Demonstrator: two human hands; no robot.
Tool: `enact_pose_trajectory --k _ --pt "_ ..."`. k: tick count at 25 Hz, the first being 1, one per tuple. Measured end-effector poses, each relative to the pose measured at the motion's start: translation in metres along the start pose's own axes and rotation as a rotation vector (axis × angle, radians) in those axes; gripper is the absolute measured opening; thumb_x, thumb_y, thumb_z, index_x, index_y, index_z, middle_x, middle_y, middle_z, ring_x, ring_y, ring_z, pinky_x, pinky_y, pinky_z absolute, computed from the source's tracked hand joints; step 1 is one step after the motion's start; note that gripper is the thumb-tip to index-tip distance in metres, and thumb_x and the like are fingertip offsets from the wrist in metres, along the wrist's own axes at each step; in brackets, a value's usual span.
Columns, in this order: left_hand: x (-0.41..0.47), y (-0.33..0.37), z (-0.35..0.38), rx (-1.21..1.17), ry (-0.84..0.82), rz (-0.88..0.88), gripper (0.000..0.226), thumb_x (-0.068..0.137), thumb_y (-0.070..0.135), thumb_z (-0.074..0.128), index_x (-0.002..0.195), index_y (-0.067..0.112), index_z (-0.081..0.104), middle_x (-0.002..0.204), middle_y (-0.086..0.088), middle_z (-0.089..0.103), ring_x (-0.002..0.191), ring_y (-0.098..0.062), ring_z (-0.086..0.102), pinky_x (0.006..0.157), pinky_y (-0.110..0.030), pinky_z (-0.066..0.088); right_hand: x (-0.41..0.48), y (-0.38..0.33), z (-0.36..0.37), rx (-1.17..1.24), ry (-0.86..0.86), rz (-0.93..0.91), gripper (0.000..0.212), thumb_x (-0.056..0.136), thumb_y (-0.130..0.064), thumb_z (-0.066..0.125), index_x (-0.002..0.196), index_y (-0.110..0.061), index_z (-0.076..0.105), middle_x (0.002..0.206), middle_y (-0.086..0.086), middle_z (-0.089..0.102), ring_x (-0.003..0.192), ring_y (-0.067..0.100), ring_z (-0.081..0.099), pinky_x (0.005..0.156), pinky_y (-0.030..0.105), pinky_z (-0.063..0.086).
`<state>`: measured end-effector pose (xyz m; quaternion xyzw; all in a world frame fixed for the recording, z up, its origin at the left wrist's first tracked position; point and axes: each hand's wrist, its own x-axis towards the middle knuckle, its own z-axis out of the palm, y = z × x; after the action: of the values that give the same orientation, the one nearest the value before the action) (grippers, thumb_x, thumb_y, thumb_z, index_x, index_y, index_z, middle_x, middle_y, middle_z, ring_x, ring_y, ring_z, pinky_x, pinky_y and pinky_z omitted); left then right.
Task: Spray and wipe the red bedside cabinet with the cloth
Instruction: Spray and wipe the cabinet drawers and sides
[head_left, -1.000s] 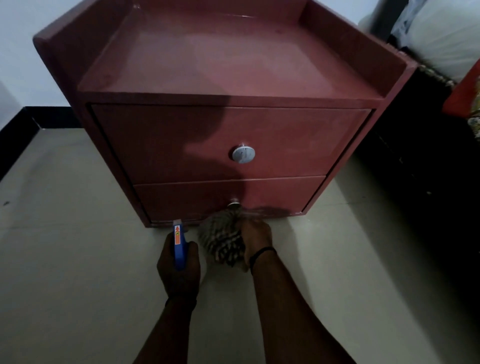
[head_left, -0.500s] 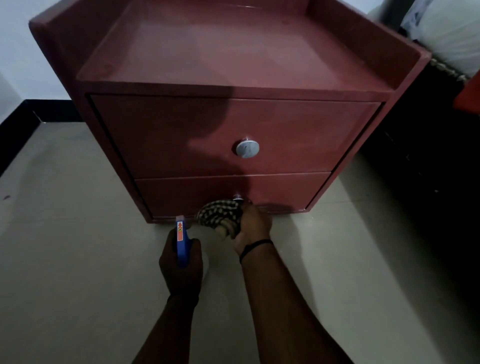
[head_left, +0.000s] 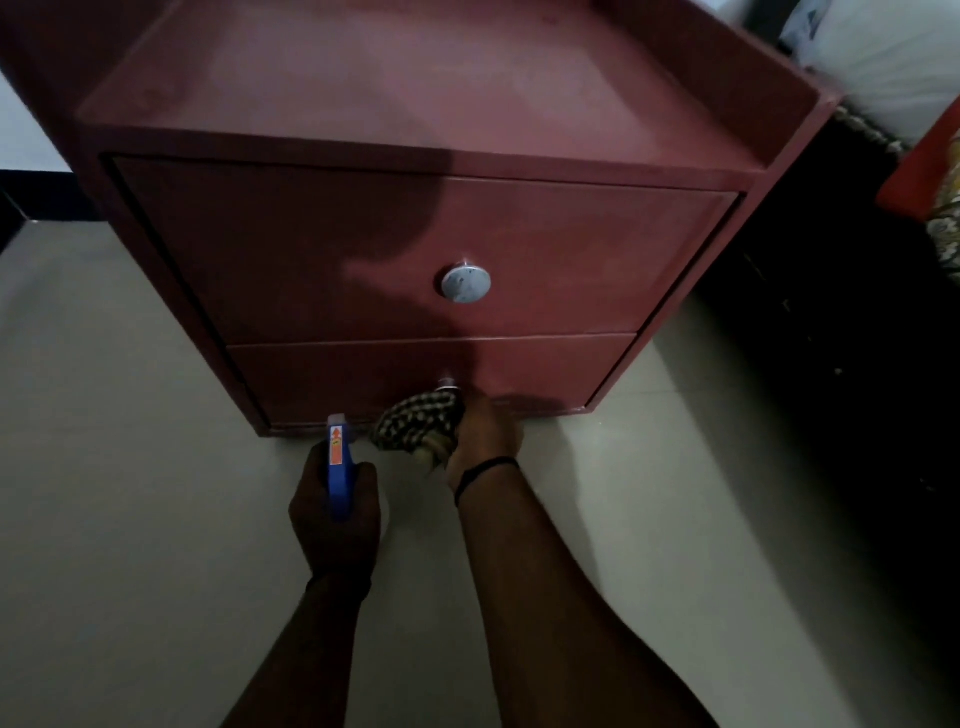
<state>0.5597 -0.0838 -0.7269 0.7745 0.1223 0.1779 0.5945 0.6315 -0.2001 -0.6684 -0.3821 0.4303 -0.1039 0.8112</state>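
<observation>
Cloth (head_left: 415, 426) is being gripped in the right hand (head_left: 483, 436), fingers curled round it, against the lower drawer (head_left: 545, 371) of the cabinet (head_left: 415, 104), just below its knob (head_left: 447, 385). Spray bottle (head_left: 337, 467) is being held in the left hand (head_left: 335, 519), fingers wrapped round it.

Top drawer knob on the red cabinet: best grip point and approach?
Pinch the round silver knob by its rim, coming straight in from the front of the red cabinet. It is a flat disc standing out from the upper drawer face, with bare panel all round it, so fingers should fit behind its edge.
</observation>
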Motion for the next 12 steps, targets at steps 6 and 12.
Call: enact_pose_trajectory --k 6,12 --pt "-0.005 0.008 0.008 -0.042 0.007 -0.006 0.033 0.081 0.027 0.063 0.114 0.028 0.062 0.086 -0.007 0.061 0.074 -0.031 0.06 0.072 -0.052 0.058 0.018 -0.002 -0.041 0.022 -0.045 -0.044 0.029 0.057 -0.016 0.077 0.083 -0.003 0.077 0.09 0.015 0.074 0.074 0.03 0.067 0.072 0.044 0.055" --pt "-0.019 0.012 0.023 -0.067 -0.087 0.012 0.03 0.08 0.038 0.06 0.108 0.047 0.058 0.085 -0.007 0.065 0.074 -0.029 0.063 0.069 -0.052 0.059 0.046 -0.043 -0.092 -0.271 0.51 -0.395 0.029 0.089 -0.027 0.058 0.109 -0.009 0.068 0.103 0.007 0.069 0.094 0.025 0.064 0.081 0.029 0.049"
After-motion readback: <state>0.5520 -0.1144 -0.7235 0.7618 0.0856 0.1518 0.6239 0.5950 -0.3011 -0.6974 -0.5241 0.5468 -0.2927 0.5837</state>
